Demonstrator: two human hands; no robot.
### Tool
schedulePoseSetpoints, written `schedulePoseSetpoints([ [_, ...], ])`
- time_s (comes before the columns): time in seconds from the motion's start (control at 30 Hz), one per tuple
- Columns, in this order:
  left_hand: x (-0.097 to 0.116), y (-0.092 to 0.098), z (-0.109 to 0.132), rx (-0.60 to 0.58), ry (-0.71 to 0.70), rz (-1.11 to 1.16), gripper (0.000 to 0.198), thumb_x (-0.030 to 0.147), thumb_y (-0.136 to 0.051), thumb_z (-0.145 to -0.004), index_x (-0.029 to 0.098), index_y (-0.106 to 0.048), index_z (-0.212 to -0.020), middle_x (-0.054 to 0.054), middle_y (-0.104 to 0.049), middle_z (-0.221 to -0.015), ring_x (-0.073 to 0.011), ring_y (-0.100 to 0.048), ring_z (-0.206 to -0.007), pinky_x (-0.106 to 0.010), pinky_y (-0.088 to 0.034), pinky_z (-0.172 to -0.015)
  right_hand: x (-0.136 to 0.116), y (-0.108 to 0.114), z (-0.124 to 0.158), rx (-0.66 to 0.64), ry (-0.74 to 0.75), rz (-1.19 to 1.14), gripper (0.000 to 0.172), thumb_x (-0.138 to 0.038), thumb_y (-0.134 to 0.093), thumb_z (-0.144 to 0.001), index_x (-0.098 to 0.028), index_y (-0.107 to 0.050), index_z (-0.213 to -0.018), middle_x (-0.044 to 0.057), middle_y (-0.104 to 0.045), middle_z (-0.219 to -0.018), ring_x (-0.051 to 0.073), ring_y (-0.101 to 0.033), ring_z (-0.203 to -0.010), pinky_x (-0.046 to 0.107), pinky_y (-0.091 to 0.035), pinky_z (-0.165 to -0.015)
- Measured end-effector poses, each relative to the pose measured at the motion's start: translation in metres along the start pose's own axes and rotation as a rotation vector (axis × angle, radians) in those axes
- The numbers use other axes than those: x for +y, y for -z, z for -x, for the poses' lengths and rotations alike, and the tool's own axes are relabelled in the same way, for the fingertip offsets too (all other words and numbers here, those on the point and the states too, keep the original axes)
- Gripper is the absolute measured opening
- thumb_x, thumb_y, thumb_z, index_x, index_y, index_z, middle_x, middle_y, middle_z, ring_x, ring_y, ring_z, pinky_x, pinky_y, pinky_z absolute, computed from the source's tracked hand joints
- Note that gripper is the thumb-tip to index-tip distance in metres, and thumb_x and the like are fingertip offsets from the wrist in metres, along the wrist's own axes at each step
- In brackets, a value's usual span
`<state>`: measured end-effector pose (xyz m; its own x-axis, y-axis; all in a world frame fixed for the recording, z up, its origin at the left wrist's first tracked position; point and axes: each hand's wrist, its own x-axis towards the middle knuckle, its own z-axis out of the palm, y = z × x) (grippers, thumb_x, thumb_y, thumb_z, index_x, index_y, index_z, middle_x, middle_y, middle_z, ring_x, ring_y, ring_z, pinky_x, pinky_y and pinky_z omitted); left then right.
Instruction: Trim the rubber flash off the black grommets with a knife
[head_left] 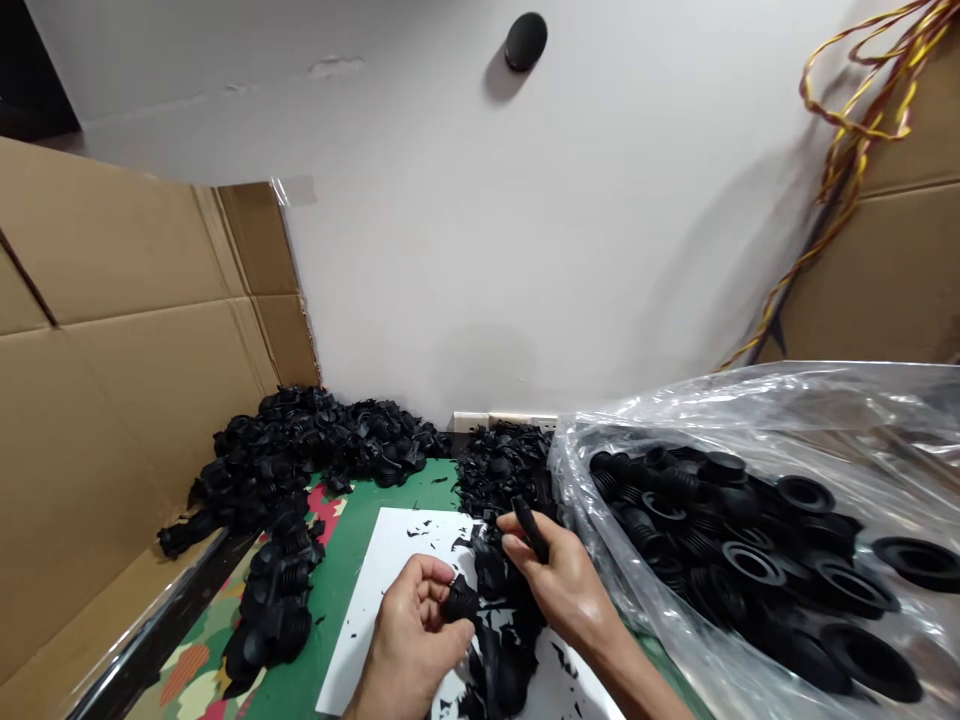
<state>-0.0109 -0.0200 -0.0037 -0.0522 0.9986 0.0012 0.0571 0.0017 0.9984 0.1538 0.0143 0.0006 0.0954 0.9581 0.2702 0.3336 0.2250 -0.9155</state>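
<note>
My left hand (409, 640) is closed around a small black ribbed rubber boot (460, 601), held over a white sheet (367, 610). To its right, my right hand (566, 582) grips a black pen-shaped tool (529, 530) between thumb and fingers; I cannot make out its tip. The two hands are apart. Beneath and between them lie more black rubber pieces (510, 655), and thin black scraps (420, 527) are strewn over the sheet.
Black ribbed parts (277, 600) line the green board (352, 530) at left, joining a large heap (330, 430) along the back. A pile of black shavings (506, 455) sits behind my hands. At right, a clear plastic bag (592, 560) holds black rubber boots (697, 510). Cardboard (135, 390) stands left.
</note>
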Motion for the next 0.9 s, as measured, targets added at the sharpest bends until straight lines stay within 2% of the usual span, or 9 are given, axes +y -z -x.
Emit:
schedulePoseSetpoints([
  [0.1,-0.003,-0.002,0.001,0.037,-0.078,-0.13,0.028,0.002,-0.058,-0.055,0.019,-0.055,-0.077,0.007,-0.056,-0.057,-0.0094,-0.051,-0.05,-0.018,-0.038,-0.047,-0.016,-0.01,0.013,-0.161,0.012,-0.008,0.015,-0.029,-0.053,-0.073,-0.018,-0.063,-0.069,0.003,-0.066,-0.068,0.02,-0.062,-0.066,0.027,-0.046,-0.059],
  [0.13,-0.004,-0.003,0.002,0.044,-0.11,-0.167,0.029,0.003,-0.058,-0.057,0.019,-0.056,-0.08,0.006,-0.057,-0.058,-0.0105,-0.053,-0.051,-0.019,-0.04,-0.048,-0.019,-0.015,0.017,-0.172,0.034,0.02,0.012,-0.026,-0.054,-0.072,-0.019,-0.06,-0.063,0.003,-0.063,-0.067,0.019,-0.06,-0.064,0.026,-0.045,-0.057],
  [0.23,-0.005,-0.006,0.004,0.047,-0.174,-0.276,0.035,0.008,-0.058,-0.061,0.02,-0.057,-0.094,0.003,-0.064,-0.066,-0.0142,-0.059,-0.056,-0.022,-0.044,-0.052,-0.018,-0.029,0.027,-0.073,0.18,0.131,0.018,-0.016,-0.049,-0.07,-0.02,-0.049,-0.052,0.002,-0.055,-0.06,0.015,-0.055,-0.054,0.022,-0.039,-0.05],
  [0.3,-0.004,-0.008,0.005,0.079,-0.199,-0.379,0.039,0.013,-0.057,-0.065,0.021,-0.057,-0.104,0.0,-0.068,-0.07,-0.0174,-0.063,-0.059,-0.025,-0.047,-0.056,-0.013,-0.036,0.029,0.023,0.307,0.18,0.021,-0.01,-0.043,-0.07,-0.02,-0.047,-0.053,0.001,-0.052,-0.059,0.014,-0.054,-0.05,0.02,-0.037,-0.047],
  [0.4,0.001,-0.012,0.004,0.144,-0.268,-0.559,0.036,0.018,-0.054,-0.071,0.021,-0.06,-0.107,-0.005,-0.072,-0.08,-0.0235,-0.068,-0.072,-0.031,-0.05,-0.066,-0.007,-0.042,0.029,0.148,0.43,0.257,0.019,-0.01,-0.042,-0.071,-0.02,-0.049,-0.057,0.002,-0.052,-0.06,0.013,-0.052,-0.046,0.021,-0.035,-0.044],
  [0.5,0.006,-0.017,0.005,0.11,-0.309,-0.57,0.037,0.014,-0.052,-0.071,0.023,-0.061,-0.105,-0.004,-0.073,-0.079,-0.0248,-0.069,-0.074,-0.031,-0.05,-0.066,-0.006,-0.042,0.025,0.189,0.338,0.277,0.017,-0.015,-0.043,-0.072,-0.022,-0.045,-0.056,0.001,-0.052,-0.059,0.014,-0.05,-0.044,0.023,-0.033,-0.043],
  [0.67,0.008,-0.019,0.019,0.159,-0.397,-0.343,0.031,0.014,-0.064,-0.067,0.024,-0.064,-0.096,-0.002,-0.072,-0.072,-0.0201,-0.063,-0.062,-0.027,-0.048,-0.061,-0.001,-0.031,0.008,0.209,0.149,0.228,0.021,-0.017,-0.043,-0.071,-0.025,-0.037,-0.052,0.0,-0.051,-0.05,0.016,-0.051,-0.046,0.023,-0.035,-0.044],
  [0.8,0.008,-0.009,0.026,0.171,-0.315,-0.164,0.038,0.018,-0.07,-0.063,0.023,-0.063,-0.1,-0.001,-0.07,-0.072,-0.0192,-0.061,-0.064,-0.026,-0.048,-0.064,0.009,-0.012,-0.006,0.297,0.047,0.204,0.024,-0.027,-0.041,-0.076,-0.026,-0.037,-0.053,0.001,-0.05,-0.047,0.019,-0.049,-0.045,0.028,-0.035,-0.045],
  [0.9,0.009,-0.004,0.022,0.211,-0.226,0.006,0.041,0.018,-0.074,-0.06,0.02,-0.063,-0.099,-0.002,-0.069,-0.077,-0.0184,-0.062,-0.068,-0.025,-0.05,-0.065,0.011,-0.005,-0.007,0.28,0.038,0.156,0.022,-0.032,-0.044,-0.075,-0.025,-0.043,-0.054,0.003,-0.057,-0.055,0.021,-0.054,-0.052,0.03,-0.039,-0.049],
])
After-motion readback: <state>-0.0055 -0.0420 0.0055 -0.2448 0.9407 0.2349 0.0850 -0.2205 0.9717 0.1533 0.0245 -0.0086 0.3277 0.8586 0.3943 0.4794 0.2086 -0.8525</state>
